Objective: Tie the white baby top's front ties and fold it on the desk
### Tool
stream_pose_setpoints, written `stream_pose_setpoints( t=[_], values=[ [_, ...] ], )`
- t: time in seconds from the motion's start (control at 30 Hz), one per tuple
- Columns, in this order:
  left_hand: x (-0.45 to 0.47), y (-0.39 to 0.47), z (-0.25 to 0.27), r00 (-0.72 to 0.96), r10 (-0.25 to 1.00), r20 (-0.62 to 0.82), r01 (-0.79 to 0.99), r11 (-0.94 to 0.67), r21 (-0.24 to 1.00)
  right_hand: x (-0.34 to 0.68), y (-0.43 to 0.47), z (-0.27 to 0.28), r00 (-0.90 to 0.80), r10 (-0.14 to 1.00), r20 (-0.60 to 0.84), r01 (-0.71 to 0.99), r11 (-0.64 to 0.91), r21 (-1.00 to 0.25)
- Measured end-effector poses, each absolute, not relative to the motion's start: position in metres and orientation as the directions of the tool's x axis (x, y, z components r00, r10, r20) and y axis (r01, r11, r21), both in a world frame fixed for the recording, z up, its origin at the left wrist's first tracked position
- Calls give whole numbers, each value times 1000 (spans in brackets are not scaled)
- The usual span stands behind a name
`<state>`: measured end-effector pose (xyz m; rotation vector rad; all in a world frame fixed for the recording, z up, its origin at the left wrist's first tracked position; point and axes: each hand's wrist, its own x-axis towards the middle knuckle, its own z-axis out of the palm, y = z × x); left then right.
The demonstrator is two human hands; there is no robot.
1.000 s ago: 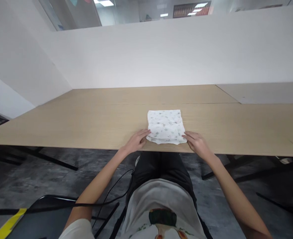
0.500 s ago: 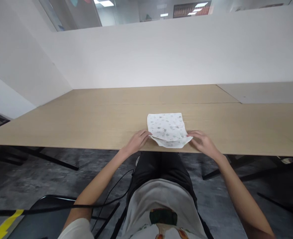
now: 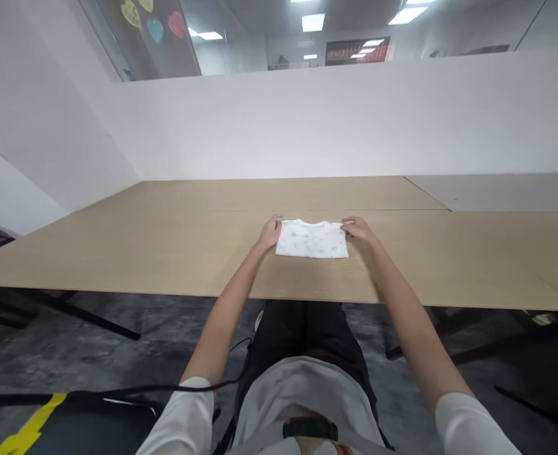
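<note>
A small white baby shirt (image 3: 311, 240) with a dark sketched print lies folded into a low, wide rectangle on the tabletop. Its curved neckline faces the far side, and the straight fold is nearer me. At the far left corner, my left hand (image 3: 270, 232) has its fingers closed on the cloth's edge. My right hand (image 3: 358, 230) pinches the opposite far corner between thumb and fingers. Both arms reach forward over the table, one on each side of the shirt.
The long wooden table (image 3: 165, 246) runs across the view, its near edge just before my legs. Behind it rises a white wall (image 3: 269, 126) with a window above. A black chair (image 3: 98, 423) stands at lower left, and a black cable (image 3: 165, 387) crosses there.
Both hands have moved from the near edge of the cloth to its far corners. The near part is folded over, so the shirt is now shorter and its neckline shows.
</note>
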<state>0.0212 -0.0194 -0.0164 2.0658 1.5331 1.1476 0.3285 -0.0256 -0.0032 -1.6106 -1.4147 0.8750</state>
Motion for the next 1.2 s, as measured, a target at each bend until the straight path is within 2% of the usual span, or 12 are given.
stream_pose_setpoints(
  t=[0.07,0.2,0.4,0.57,0.67,0.77,0.87,1.0,1.2],
  values=[
    [22,-11,-28,67,931,360,676,-308,670,325,-17,-17,166,986,11,489,-72,-869],
    [21,-12,-41,62,959,277,766,-224,602,327,-14,-35,159,981,114,650,-17,-759],
    [19,-21,-39,5,967,253,839,-142,526,330,-19,-36,129,971,201,771,29,-636],
    [14,-16,-42,-51,932,358,791,-180,584,330,-21,-36,99,966,241,765,81,-639],
    [10,-12,-46,-91,912,400,731,-212,648,329,-20,-36,121,936,331,789,112,-605],
    [9,-10,-49,31,924,381,662,-305,685,328,-19,-38,71,931,359,805,159,-571],
    [9,-11,-49,138,935,327,670,-331,664,326,-20,-39,3,953,302,826,168,-538],
    [11,-14,-48,124,942,312,704,-305,641,327,-20,-40,-16,957,289,844,168,-509],
    [13,-15,-46,143,919,368,730,-349,587,329,-19,-40,36,946,323,774,178,-608]
  ],
)
